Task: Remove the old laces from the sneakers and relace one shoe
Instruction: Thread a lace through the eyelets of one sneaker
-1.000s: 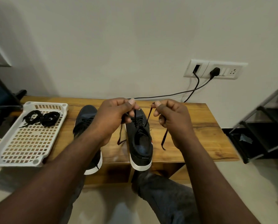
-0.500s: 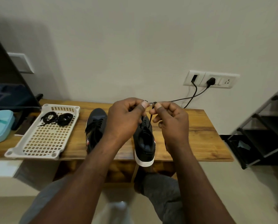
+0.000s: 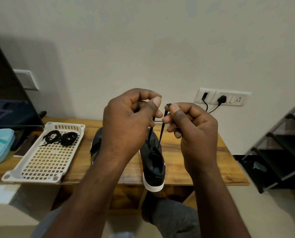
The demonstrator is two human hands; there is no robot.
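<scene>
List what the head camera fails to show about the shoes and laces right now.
Head view only:
Left sneaker: mostly behind the left hand and forearm; lacing unreadable.
Right sneaker: toe end behind the hands.
Lace: one end shows above the right hand; the other is buried in left-hand fingers.
Coiled laces in tray: too small to count.

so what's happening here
A person is working on a black sneaker on a wooden bench. The left hand and right hand each pinch one end of its lace, pulled up from the eyelets. The other sneaker sits beside it, partly behind the left arm. Two coiled laces lie in a white tray.
</scene>
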